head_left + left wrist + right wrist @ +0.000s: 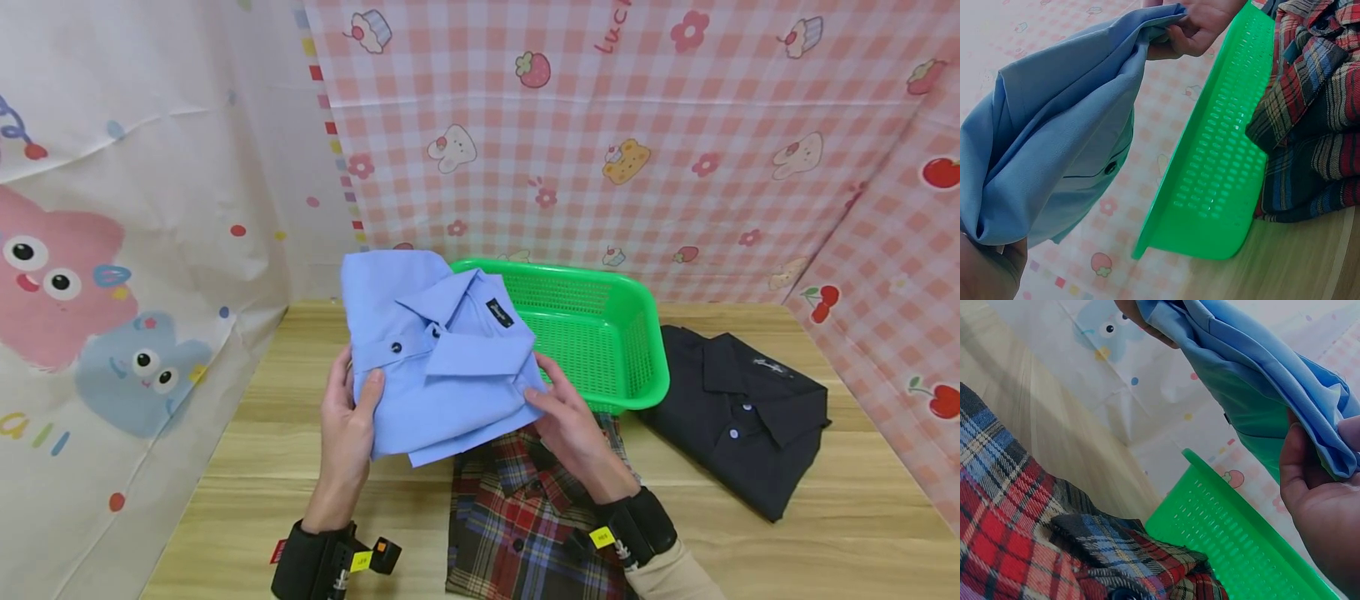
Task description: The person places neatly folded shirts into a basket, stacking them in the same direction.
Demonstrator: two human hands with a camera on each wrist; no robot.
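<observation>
A folded light blue shirt point(420, 400) with a dark neck label is held up in front of the green basket. My left hand point(349, 429) grips its left edge, thumb on top and fingers underneath. On the opposite side my right hand point(573, 421) pinches the shirt's edge, as the right wrist view also shows with the layered fabric point(1272, 375) between thumb and fingers. Beneath the hands a red plaid shirt point(517, 517) lies on the table, partly covered by the right forearm. The green basket point(641, 333) stands behind, its left part hidden by the blue shirt.
A folded black shirt point(750, 417) lies on the wooden table point(255, 467) to the right of the basket. A pink checked cloth point(570, 142) hangs behind, and a white printed cloth point(187, 208) hangs along the left.
</observation>
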